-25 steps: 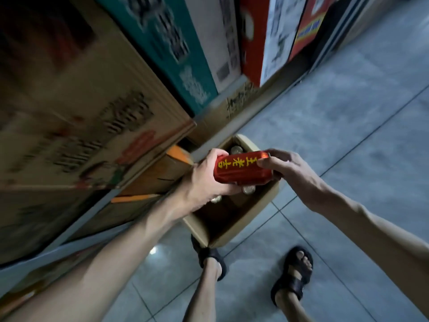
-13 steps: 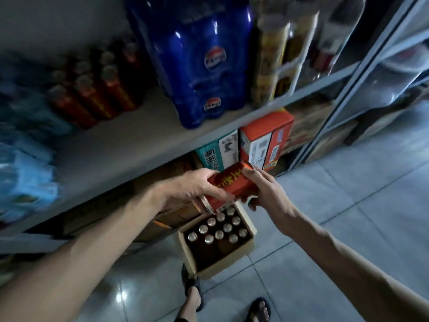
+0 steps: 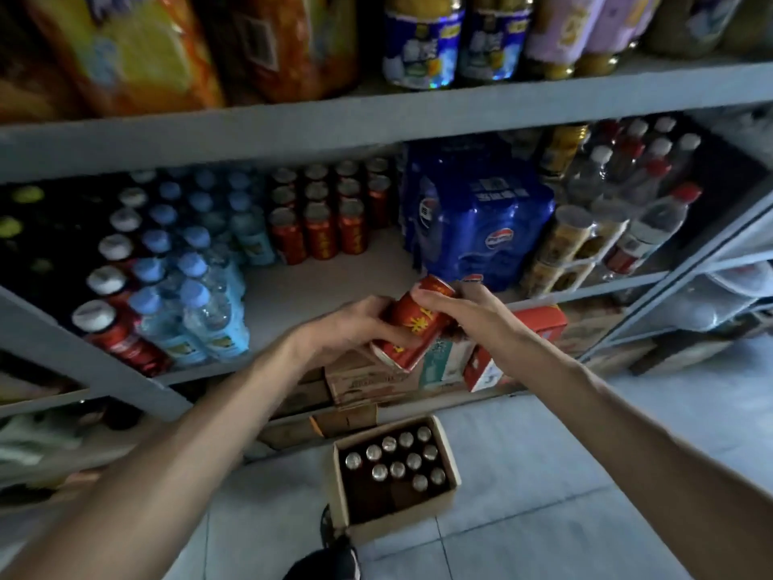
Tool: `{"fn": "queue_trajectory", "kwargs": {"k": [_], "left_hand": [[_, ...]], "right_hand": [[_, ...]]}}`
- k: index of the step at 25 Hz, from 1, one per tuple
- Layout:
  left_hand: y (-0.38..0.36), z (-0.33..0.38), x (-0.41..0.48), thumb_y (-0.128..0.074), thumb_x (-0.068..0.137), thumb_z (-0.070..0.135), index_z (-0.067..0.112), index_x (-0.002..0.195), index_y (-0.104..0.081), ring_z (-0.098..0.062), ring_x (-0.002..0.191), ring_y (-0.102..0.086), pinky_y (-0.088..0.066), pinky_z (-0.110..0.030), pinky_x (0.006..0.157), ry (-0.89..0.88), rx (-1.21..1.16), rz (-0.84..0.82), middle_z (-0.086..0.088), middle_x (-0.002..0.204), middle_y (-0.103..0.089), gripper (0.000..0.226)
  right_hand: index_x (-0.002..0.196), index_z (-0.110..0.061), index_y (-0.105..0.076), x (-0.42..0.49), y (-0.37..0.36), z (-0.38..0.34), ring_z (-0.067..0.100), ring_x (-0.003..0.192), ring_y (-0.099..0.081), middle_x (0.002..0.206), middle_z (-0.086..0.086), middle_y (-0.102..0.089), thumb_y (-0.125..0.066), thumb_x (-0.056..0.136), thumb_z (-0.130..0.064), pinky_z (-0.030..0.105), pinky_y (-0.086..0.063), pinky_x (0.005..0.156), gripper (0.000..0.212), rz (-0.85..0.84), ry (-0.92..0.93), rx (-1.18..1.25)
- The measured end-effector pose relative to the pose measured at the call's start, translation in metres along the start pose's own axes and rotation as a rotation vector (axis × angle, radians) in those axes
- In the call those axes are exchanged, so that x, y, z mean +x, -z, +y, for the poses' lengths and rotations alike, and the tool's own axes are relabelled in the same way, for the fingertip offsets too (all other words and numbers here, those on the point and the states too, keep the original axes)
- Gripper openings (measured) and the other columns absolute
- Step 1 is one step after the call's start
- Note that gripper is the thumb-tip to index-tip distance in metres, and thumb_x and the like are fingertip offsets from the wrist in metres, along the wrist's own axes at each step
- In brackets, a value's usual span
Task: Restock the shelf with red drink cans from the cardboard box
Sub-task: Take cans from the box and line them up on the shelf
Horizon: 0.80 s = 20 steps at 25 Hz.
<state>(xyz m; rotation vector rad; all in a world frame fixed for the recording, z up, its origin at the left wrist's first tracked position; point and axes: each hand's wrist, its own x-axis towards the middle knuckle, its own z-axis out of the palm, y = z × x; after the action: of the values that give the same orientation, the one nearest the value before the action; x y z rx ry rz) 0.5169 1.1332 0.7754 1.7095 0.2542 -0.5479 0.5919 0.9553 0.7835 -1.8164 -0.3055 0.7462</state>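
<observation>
Both bare forearms reach fwd, converging. My L hand (image 3: pixel 347 328) curls round the lower part of a tilted red cylindrical metal can (image 3: pixel 412 328); R hand (image 3: pixel 464 316) pinches its top end w/ fingertips.

The left hand (image 3: pixel 347 328) and right hand (image 3: pixel 468 316) cover much of the red can (image 3: pixel 414 324). Orange packs (image 3: pixel 125 48) up top are blurred and cut off above. A dark shoe (image 3: pixel 330 560) below is only partly in view.
</observation>
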Motion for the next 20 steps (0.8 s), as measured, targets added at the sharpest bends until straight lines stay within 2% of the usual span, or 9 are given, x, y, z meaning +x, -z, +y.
{"fn": "queue_trajectory", "kwargs": {"k": [2, 4, 7, 9, 11, 12, 14, 17, 20], "left_hand": [[0.017, -0.010, 0.009, -0.078, 0.078, 0.017, 0.018, 0.125, -0.053, -0.015, 0.105, -0.065, -0.054, -0.032, 0.091, -0.039, 0.003, 0.067, -0.001, 0.116, -0.067, 0.053], [0.031, -0.018, 0.020, -0.081, 0.074, 0.018, 0.021, 0.124, -0.053, -0.006, 0.103, -0.063, -0.052, -0.023, 0.084, -0.072, -0.007, 0.091, 0.006, 0.113, -0.066, 0.057], [0.043, -0.026, 0.040, -0.082, 0.073, 0.023, 0.026, 0.120, -0.054, -0.005, 0.105, -0.061, -0.046, -0.019, 0.084, -0.115, 0.040, 0.146, 0.011, 0.112, -0.065, 0.055], [0.050, -0.031, 0.056, -0.081, 0.074, 0.029, 0.026, 0.121, -0.052, -0.009, 0.110, -0.059, -0.045, -0.021, 0.087, -0.123, 0.137, 0.207, 0.010, 0.114, -0.063, 0.056], [0.060, -0.040, 0.072, -0.079, 0.075, 0.036, 0.022, 0.131, -0.044, -0.016, 0.118, -0.054, -0.043, -0.025, 0.089, -0.045, 0.296, 0.227, 0.004, 0.126, -0.057, 0.068], [0.068, -0.048, 0.078, -0.078, 0.074, 0.041, 0.020, 0.140, -0.036, -0.020, 0.124, -0.049, -0.042, -0.029, 0.095, 0.035, 0.417, 0.228, -0.002, 0.137, -0.051, 0.081], [0.084, -0.066, 0.088, -0.077, 0.069, 0.055, 0.024, 0.152, -0.016, -0.032, 0.139, -0.033, -0.035, -0.045, 0.110, 0.247, 0.691, 0.235, -0.013, 0.156, -0.027, 0.108], [0.103, -0.090, 0.097, -0.074, 0.065, 0.066, 0.023, 0.154, -0.003, -0.047, 0.143, -0.013, -0.024, -0.059, 0.114, 0.502, 0.877, 0.224, -0.021, 0.159, -0.004, 0.122], [0.109, -0.103, 0.098, -0.072, 0.064, 0.069, 0.020, 0.153, -0.011, -0.050, 0.140, -0.015, -0.026, -0.060, 0.112, 0.499, 0.950, 0.208, -0.025, 0.155, -0.009, 0.118]], "right_hand": [[0.108, -0.021, -0.065, 0.019, -0.010, -0.006, 0.014, 0.086, -0.068, 0.094, 0.000, -0.072, -0.072, 0.083, -0.043, 0.020, -0.049, 0.064, 0.033, -0.022, -0.008, -0.068], [0.114, -0.021, -0.062, 0.043, -0.016, -0.011, 0.017, 0.087, -0.068, 0.099, 0.002, -0.071, -0.073, 0.081, -0.048, 0.022, -0.049, 0.064, 0.044, -0.050, -0.014, -0.188], [0.111, -0.024, -0.062, 0.078, -0.017, -0.017, 0.014, 0.082, -0.071, 0.098, 0.000, -0.071, -0.077, 0.071, -0.056, 0.024, -0.055, 0.065, 0.053, -0.065, -0.045, -0.341], [0.107, -0.025, -0.064, 0.101, -0.018, -0.016, 0.016, 0.083, -0.071, 0.094, -0.002, -0.071, -0.080, 0.070, -0.049, 0.027, -0.057, 0.069, 0.047, -0.068, -0.019, -0.425], [0.113, -0.025, -0.060, 0.119, -0.020, -0.011, 0.022, 0.093, -0.067, 0.099, -0.002, -0.069, -0.081, 0.071, -0.044, 0.035, -0.056, 0.081, 0.050, -0.013, 0.033, -0.569], [0.121, -0.024, -0.056, 0.127, -0.022, -0.009, 0.026, 0.098, -0.065, 0.106, 0.001, -0.068, -0.079, 0.072, -0.044, 0.038, -0.054, 0.086, 0.057, 0.014, 0.071, -0.699], [0.134, -0.017, -0.045, 0.147, -0.027, -0.003, 0.032, 0.103, -0.063, 0.119, 0.011, -0.063, -0.074, 0.079, -0.041, 0.037, -0.052, 0.086, 0.066, 0.066, 0.159, -0.984], [0.137, -0.012, -0.037, 0.180, -0.046, 0.003, 0.032, 0.104, -0.063, 0.127, 0.013, -0.057, -0.063, 0.090, -0.022, 0.032, -0.047, 0.073, 0.054, 0.164, 0.265, -1.103], [0.133, -0.005, -0.041, 0.216, -0.067, 0.002, 0.035, 0.111, -0.060, 0.132, 0.020, -0.052, -0.046, 0.099, -0.011, 0.039, -0.052, 0.078, 0.035, 0.279, 0.266, -1.238]]}}
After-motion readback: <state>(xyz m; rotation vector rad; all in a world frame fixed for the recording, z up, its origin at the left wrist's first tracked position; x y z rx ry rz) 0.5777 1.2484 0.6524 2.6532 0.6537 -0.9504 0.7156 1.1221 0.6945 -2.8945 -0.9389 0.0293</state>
